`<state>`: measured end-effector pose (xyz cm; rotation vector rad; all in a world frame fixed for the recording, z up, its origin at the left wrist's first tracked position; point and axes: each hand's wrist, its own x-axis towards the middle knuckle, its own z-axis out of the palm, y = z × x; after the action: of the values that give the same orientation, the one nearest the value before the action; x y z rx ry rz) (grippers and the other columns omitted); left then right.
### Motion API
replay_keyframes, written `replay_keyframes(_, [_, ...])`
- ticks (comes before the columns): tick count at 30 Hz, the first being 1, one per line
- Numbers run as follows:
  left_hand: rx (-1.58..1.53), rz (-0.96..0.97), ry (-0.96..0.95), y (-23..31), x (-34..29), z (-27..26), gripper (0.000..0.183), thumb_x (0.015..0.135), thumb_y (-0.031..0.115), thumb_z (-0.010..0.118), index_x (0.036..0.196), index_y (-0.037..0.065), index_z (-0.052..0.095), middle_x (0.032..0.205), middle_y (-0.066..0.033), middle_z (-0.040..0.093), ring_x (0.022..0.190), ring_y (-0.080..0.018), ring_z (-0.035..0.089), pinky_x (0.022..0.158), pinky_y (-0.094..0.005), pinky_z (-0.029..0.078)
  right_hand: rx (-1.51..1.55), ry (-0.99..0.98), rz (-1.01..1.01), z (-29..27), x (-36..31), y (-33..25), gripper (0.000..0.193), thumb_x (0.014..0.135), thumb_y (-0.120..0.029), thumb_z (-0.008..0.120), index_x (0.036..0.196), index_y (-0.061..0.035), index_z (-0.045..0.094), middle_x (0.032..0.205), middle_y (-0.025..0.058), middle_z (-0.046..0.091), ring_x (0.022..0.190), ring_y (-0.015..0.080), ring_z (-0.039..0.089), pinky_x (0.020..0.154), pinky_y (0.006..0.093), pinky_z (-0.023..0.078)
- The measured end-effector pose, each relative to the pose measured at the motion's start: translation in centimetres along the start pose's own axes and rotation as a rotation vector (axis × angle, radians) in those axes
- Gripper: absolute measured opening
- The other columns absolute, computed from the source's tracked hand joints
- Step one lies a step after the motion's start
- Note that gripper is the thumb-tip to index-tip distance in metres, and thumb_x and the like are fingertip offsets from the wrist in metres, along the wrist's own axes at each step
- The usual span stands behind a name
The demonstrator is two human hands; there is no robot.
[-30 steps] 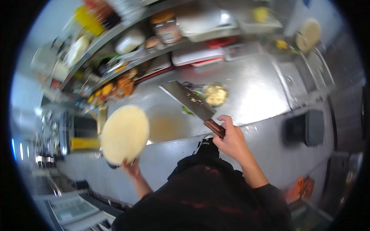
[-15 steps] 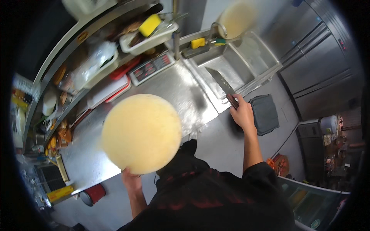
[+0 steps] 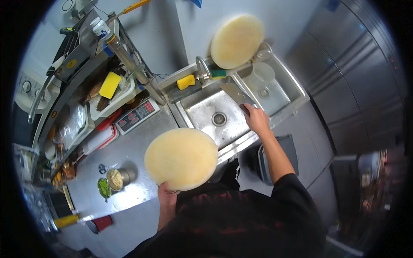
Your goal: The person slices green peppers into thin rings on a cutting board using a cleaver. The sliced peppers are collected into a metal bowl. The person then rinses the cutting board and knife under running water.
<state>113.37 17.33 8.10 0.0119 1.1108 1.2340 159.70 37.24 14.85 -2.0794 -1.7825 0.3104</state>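
Note:
My left hand [image 3: 167,198] grips the near edge of a round, pale yellow cutting board [image 3: 182,158], which hangs over the front of the steel counter beside the sink. My right hand [image 3: 258,121] is closed round the dark handle of a cleaver [image 3: 234,93]. Its broad blade points away from me and to the left, over the divider of the double-bowl sink [image 3: 205,115]. Another round board [image 3: 237,41] leans upright against the wall behind the sink. In the right bowl stands a clear plastic container [image 3: 261,75].
Behind the left bowl are a faucet [image 3: 202,69], a yellow sponge [image 3: 186,81] and a green scouring pad [image 3: 218,74]. A digital scale [image 3: 137,115], scissors [image 3: 106,167], a pot of pale pieces [image 3: 115,179] and a bowl of chopped greens [image 3: 104,188] sit on the counter [image 3: 86,189]. A bin [image 3: 279,157] stands below the sink.
My view and body have shifted toward the sink. The board has come nearer the sink, uncovering the pot and greens on the counter. The cleaver is now over the sink's middle.

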Motion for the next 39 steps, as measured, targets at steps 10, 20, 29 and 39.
replay_keyframes(10, [-0.198, 0.242, 0.286, -8.3, -0.8, 10.0, 0.065, 0.089, 0.02, 0.065, 0.15, 0.01, 0.047, 0.144, -0.0142, 0.06, 0.131, -0.0371, 0.06, 0.105, -0.0595, 0.05, -0.047, -0.288, -0.224, 4.2, 18.6, 4.2, 0.029, 0.091, -0.009, 0.065, 0.119, -0.0147, 0.073, 0.094, 0.0217, 0.076, 0.091, 0.0409, 0.075, 0.076, 0.0527, 0.06])
replay_keyframes(20, [-0.341, 0.278, 0.351, -13.1, -0.9, 13.0, 0.061, 0.088, 0.018, 0.065, 0.147, 0.008, 0.05, 0.142, -0.015, 0.061, 0.133, -0.0373, 0.058, 0.11, -0.0591, 0.048, -0.288, -0.509, -0.667, 2.4, 13.8, 9.7, 0.036, 0.09, -0.01, 0.06, 0.123, -0.02, 0.073, 0.08, 0.016, 0.074, 0.076, 0.0343, 0.075, 0.065, 0.0484, 0.058])
replay_keyframes(29, [-0.375, 0.241, 0.392, -13.2, -1.0, 13.1, 0.056, 0.089, 0.017, 0.066, 0.143, 0.006, 0.052, 0.139, -0.0162, 0.063, 0.132, -0.0383, 0.058, 0.113, -0.0603, 0.044, -0.299, -0.447, -0.927, 7.4, 15.4, 3.3, 0.025, 0.096, -0.016, 0.059, 0.117, -0.0116, 0.072, 0.084, 0.0143, 0.074, 0.082, 0.0318, 0.077, 0.066, 0.0448, 0.059])
replay_keyframes(39, [-0.425, 0.205, 0.389, -14.1, -1.0, 9.8, 0.062, 0.088, 0.018, 0.066, 0.147, 0.007, 0.05, 0.14, -0.016, 0.062, 0.134, -0.0373, 0.058, 0.115, -0.0597, 0.043, -0.264, -0.512, -0.856, 9.0, 14.3, 2.2, 0.028, 0.097, -0.019, 0.059, 0.122, -0.0206, 0.072, 0.085, 0.0143, 0.076, 0.084, 0.0322, 0.077, 0.069, 0.0466, 0.059])
